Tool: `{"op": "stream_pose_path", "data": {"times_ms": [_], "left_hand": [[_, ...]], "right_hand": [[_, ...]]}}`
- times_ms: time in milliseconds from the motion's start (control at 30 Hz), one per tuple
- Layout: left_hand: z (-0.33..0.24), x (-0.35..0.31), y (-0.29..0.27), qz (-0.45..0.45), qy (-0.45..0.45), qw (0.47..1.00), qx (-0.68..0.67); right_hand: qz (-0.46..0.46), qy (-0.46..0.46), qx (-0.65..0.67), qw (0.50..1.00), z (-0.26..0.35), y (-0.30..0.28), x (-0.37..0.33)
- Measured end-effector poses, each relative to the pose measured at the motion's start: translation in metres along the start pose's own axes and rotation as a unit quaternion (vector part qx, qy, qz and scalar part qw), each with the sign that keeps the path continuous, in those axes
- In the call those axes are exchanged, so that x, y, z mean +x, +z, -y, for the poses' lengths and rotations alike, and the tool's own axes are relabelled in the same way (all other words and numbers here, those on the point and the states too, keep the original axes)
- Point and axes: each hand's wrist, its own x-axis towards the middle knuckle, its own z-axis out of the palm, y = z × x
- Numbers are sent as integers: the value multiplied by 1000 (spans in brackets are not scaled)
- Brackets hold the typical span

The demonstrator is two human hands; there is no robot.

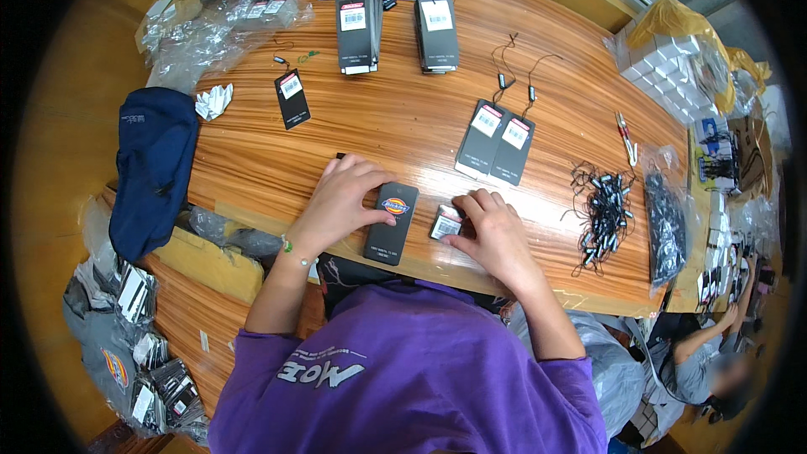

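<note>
My left hand (pixel 343 200) curls over the near part of the table, its thumb pressed on the left edge of a dark grey hang tag (pixel 389 235) with a coloured logo. A dark corner shows beyond its fingers; what lies under the palm is hidden. To the right, my right hand (pixel 494 234) pinches a small stack of white barcode labels (pixel 446 223) between thumb and fingers, low over the wood. Farther off lie two overlapping stickered hang tags (pixel 496 141) with black strings. A single stickered tag (pixel 292 98) rests at the left.
Two stacks of stickered tags (pixel 359 31) stand at the back. Black string loops (pixel 605 217) lie in a heap at right, near a red-handled tool (pixel 625 138) and a bag of dark strings (pixel 666 223). A navy pouch (pixel 154 170) lies left. A person (pixel 702 366) works at far right.
</note>
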Motion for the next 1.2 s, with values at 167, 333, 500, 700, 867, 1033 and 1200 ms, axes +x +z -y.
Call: {"op": "stream_pose_path", "data": {"times_ms": [167,333,500,700,867,1033,1200], "left_hand": [[-3,-6,2,-74,24,997,4],[7,-16,9,-25,-114,934,-339],[6,-19,9,-16,-159,834,-527],[1,-19,9,-28,-157,838,-522],[-8,-17,6,-22,-164,840,-516],[-32,-15,8,-45,-186,854,-484],[-64,-8,35,-43,-100,854,-510]], "right_hand": [[-81,-17,67,994,-10,19,-6],[-94,43,197,975,-15,26,-7],[-91,63,249,962,-23,24,-7],[-37,146,306,940,-23,18,-7],[-104,71,275,953,-30,24,-4],[-40,102,486,867,-9,2,-13],[-193,19,325,925,19,0,-12]]}}
